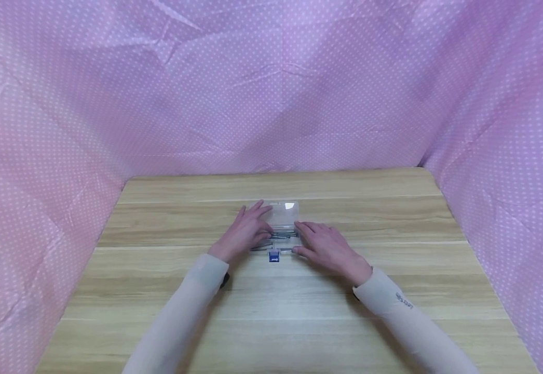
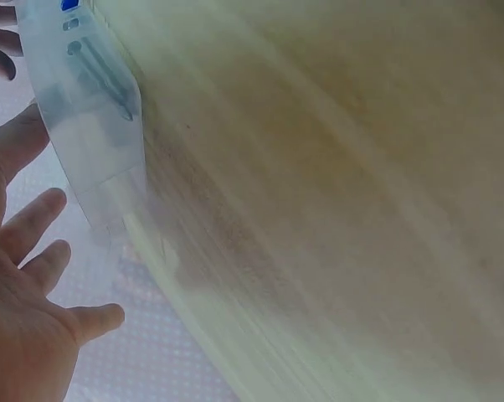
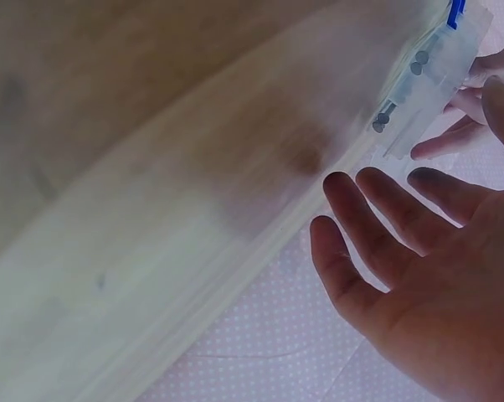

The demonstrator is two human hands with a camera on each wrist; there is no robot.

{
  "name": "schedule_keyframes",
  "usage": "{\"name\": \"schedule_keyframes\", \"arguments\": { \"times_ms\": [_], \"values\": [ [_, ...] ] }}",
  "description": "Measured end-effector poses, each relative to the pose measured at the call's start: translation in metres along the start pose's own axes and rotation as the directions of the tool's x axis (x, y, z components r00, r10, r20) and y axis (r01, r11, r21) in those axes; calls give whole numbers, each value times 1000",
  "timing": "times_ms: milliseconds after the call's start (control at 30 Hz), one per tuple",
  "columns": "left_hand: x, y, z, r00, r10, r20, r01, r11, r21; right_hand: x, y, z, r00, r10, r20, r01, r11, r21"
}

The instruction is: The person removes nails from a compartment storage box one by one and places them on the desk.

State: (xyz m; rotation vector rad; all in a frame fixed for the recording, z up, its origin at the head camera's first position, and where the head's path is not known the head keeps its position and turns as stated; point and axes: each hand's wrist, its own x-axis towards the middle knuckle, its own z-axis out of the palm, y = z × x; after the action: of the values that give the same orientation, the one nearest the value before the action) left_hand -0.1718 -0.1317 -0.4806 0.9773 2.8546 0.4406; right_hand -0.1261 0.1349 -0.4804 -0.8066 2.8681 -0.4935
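A small clear plastic case (image 1: 284, 215) lies in the middle of the table, its lid swung back towards the far side. Several long dark metal nails or screws (image 1: 282, 236) lie inside, their round heads (image 3: 380, 124) showing through the wall in the right wrist view. A blue tab (image 1: 274, 256) sits at the near edge. My left hand (image 1: 245, 232) is at the left side, fingers spread, with the thumb right at the case wall in the left wrist view. On the right side, my right hand (image 1: 325, 245) has its fingers loosely bent, the fingertips right at the case's edge.
The wood-grain table (image 1: 271, 322) stretches around the case on all sides. Pink dotted cloth (image 1: 271, 104) hangs behind the table and along both its sides.
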Motion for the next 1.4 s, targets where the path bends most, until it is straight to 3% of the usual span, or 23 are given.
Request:
{"name": "schedule_keyframes", "arguments": {
  "times_ms": [700,1400],
  "values": [
    [9,-2,-1,998,31,47,-33,998,52,6,5,4,999,-35,-2,35,999,24],
    [12,-4,-7,986,114,118,-130,982,137,8,6,2,999,-29,23,28,999,42]
  ]
}}
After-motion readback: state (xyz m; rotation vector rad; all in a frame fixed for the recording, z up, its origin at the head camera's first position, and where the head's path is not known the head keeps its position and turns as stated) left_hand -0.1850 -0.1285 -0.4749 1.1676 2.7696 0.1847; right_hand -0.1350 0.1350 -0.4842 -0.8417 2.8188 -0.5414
